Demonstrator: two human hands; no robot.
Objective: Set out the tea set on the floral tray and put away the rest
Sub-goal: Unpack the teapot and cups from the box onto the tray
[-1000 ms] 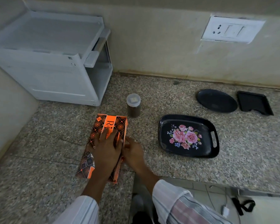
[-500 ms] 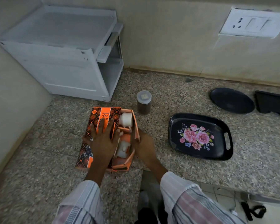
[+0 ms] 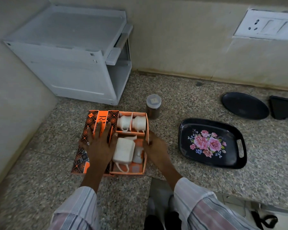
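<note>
An orange patterned box sleeve (image 3: 106, 118) lies on the granite counter. Its orange inner tray (image 3: 138, 113) is slid out to the right. The tray holds two white cups (image 3: 123, 122) (image 3: 139, 123) at the far end. A white teapot (image 3: 124, 151) lies on its side nearer me, with a small white piece beside it. My left hand (image 3: 100, 145) presses flat on the sleeve, fingers spread, holding it down. My right hand (image 3: 155, 146) grips the tray's right wall. The black floral tray (image 3: 236, 130) lies bare to the right.
A lidded jar (image 3: 153, 106) of brown powder stands just behind the box. A round black plate (image 3: 244, 105) and a black rectangular tray (image 3: 283, 107) lie at the back right. A white plastic rack (image 3: 70, 52) fills the back left corner. The counter edge runs close on my right.
The inner tray has slid rightward out of the sleeve, from closed to fully exposed, showing the cups and teapot. My right hand moved right with it; my left hand stayed on the sleeve.
</note>
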